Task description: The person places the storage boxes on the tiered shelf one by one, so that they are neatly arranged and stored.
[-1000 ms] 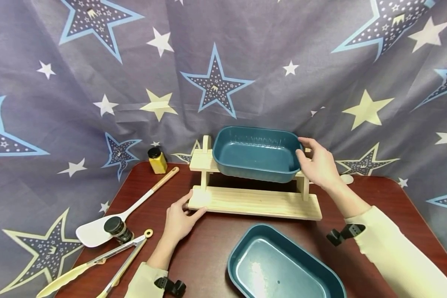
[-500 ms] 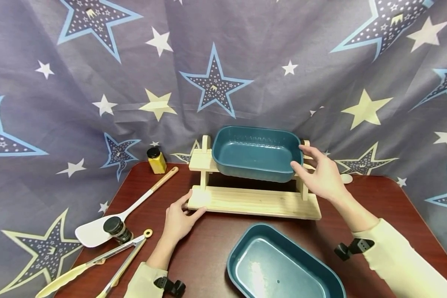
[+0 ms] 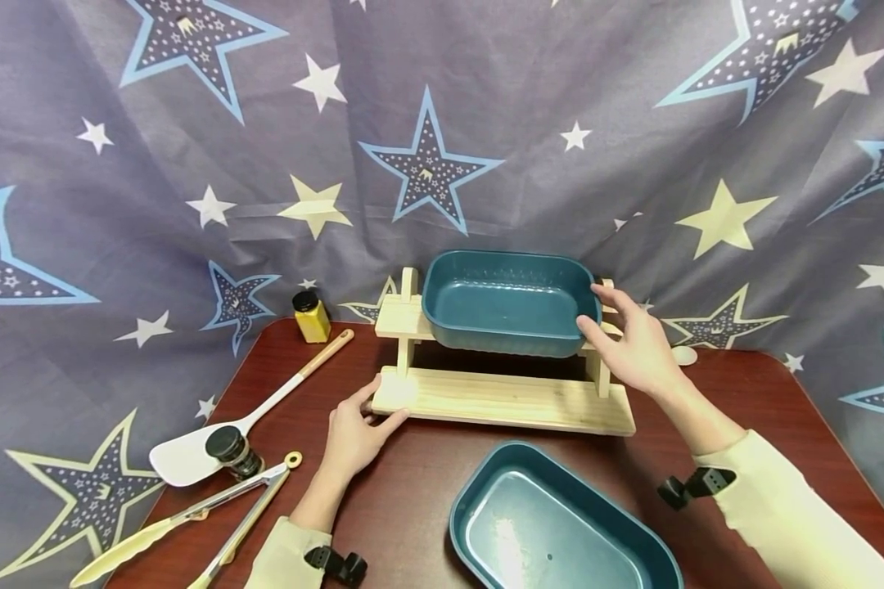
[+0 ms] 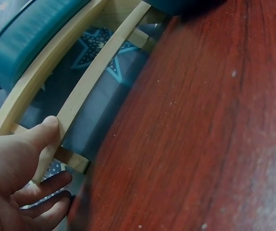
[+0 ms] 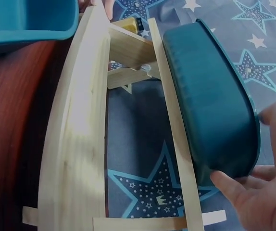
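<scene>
A teal rectangular dish (image 3: 511,307) sits on the upper board of a two-tier wooden rack (image 3: 501,397). My right hand (image 3: 637,343) holds the right end of this dish, thumb at its near corner and fingers around the end; the right wrist view shows the thumb low on the dish wall (image 5: 215,106). At the rack's left end, my left hand (image 3: 354,438) grips the lower board, thumb along its front edge and fingers curled below, as the left wrist view shows. A second teal dish (image 3: 560,523) lies on the table in front of the rack.
Left on the red-brown table (image 3: 420,474) lie a white spatula (image 3: 272,401), a dark-lidded jar (image 3: 234,452) and tongs (image 3: 254,507). A yellow bottle (image 3: 312,317) stands at the back left. A star-patterned curtain (image 3: 523,188) hangs close behind the rack.
My right hand has shifted its hold: the thumb has gone from the dish's right rim to its near corner, and the wrist sits slightly nearer. My left hand has stayed put.
</scene>
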### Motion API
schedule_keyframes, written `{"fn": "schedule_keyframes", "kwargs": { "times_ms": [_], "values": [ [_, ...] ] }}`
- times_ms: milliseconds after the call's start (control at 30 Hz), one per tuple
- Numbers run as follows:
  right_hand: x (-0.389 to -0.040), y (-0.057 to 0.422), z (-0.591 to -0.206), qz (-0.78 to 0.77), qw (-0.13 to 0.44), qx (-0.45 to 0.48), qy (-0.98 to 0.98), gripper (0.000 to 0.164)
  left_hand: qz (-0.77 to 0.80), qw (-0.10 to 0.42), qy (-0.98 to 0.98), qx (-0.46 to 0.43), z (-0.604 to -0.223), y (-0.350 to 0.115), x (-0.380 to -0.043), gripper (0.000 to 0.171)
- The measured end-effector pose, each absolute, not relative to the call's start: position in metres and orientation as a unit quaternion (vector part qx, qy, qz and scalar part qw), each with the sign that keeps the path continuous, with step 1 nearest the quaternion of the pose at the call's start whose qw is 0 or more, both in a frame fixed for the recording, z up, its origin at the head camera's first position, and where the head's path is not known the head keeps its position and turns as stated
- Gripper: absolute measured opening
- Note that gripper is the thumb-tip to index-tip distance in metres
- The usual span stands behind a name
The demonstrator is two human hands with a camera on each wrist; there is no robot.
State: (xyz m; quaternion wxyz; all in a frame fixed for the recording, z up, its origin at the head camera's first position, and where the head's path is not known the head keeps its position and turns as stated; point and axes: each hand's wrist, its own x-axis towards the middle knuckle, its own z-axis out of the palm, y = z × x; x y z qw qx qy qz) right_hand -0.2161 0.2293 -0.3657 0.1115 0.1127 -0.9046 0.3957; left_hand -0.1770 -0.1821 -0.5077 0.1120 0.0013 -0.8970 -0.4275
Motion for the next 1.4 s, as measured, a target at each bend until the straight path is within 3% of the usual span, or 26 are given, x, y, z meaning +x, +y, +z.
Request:
{"fn": "schedule_keyframes", "kwargs": {
  "times_ms": [267, 1400],
  "values": [
    [-0.210, 0.226, -0.366, 0.382, 0.095, 0.100, -0.914, 0.083, -0.428, 0.120, -0.896, -0.002, -0.507, -0.182, -0.176, 0.081],
    [-0.224, 0.234, -0.366, 0.422, 0.077, 0.097, -0.898, 0.085, -0.430, 0.116, -0.896, -0.008, -0.508, -0.181, -0.177, 0.082]
  ]
}}
